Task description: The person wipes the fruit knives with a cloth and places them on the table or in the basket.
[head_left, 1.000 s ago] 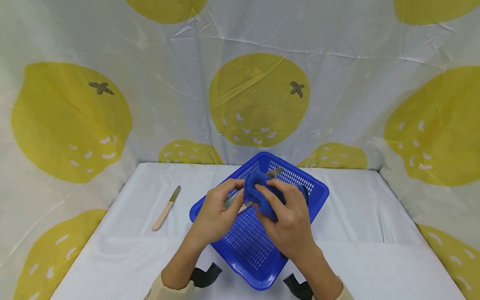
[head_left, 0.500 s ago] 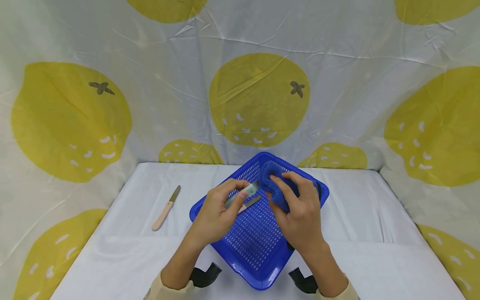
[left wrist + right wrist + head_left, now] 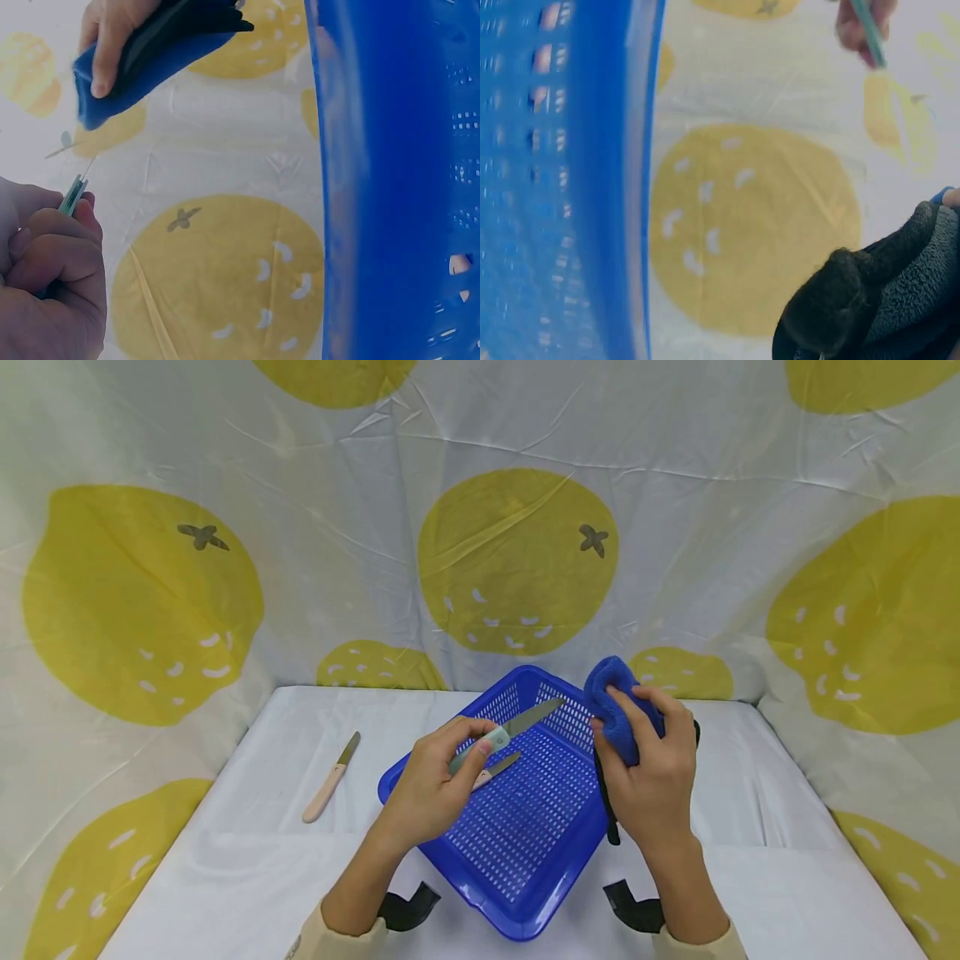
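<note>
Nearest you, your sleeves (image 3: 341, 937) are showing at the bottom of the head view, and the blue basket (image 3: 517, 923) is lying slantwise between your forearms, one corner pointing toward you. Above it, your left hand (image 3: 435, 777) is gripping the green-handled knife (image 3: 517, 725): thumb and index finger are pinching the front of the handle, just behind the blade, and in the left wrist view the other fingers are curling in. The blade is pointing forward and to your right over the basket, with nothing covering it. Just below that knife, a second knife (image 3: 501, 765) is showing partly from behind your hand, apparently resting in the basket.

Your right hand (image 3: 652, 777) is holding the bunched blue cloth (image 3: 611, 718) between thumb and fingers, by the basket's right side and apart from the blade.

The step in hand is looking like wiping that blade. To do it well, you should be steadying the handle, folding the cloth over the blunt side, and drawing it outward past the tip, with a thick fold guarding your fingertips.

Off to the left, a pink-handled knife (image 3: 330, 779) is lying on the white-covered table (image 3: 247, 860), well apart from both hands. Beyond everything, the lemon-print backdrop (image 3: 517, 427) is hanging.
</note>
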The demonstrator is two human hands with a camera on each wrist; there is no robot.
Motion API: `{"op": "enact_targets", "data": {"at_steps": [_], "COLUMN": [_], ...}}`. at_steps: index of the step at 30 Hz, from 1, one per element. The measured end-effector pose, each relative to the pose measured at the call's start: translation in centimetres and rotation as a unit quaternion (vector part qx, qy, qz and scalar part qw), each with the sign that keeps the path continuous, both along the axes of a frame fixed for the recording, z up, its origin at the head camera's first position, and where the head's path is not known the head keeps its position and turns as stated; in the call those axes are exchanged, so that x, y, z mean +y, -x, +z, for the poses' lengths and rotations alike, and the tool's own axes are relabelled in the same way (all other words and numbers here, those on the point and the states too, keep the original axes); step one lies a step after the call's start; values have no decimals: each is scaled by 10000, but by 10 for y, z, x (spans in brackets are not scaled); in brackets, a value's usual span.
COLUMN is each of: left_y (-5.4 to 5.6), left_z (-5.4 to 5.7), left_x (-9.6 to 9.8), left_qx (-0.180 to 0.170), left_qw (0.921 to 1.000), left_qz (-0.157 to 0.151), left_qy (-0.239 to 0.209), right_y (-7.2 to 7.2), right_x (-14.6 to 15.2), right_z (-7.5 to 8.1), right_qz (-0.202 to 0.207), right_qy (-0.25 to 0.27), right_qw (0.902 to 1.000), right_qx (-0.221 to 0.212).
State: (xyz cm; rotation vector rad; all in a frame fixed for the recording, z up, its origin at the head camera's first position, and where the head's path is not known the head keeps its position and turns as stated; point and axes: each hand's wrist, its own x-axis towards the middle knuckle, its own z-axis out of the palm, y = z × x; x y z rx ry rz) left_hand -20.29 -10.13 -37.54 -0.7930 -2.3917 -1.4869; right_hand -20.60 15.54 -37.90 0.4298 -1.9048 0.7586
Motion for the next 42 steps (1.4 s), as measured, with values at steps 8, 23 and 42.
{"op": "enact_targets", "data": {"at_steps": [8, 23, 42], "left_y": [3, 2, -3], "left_z": [-2, 0, 3], "left_x": [-2, -2, -2], "left_qx": [180, 253, -87], "left_qw": [9997, 9996, 9990], "left_qz": [143, -134, -445], "left_qy": [-8, 31, -29], "right_y": [-18, -16, 6], "right_x": [-46, -49, 32], "right_z": [-2, -9, 3], "right_qz": [882, 939, -377], "right_qy": [-700, -877, 330], "right_qw": [9936, 9907, 9965], "right_qx": [106, -447, -669]}}
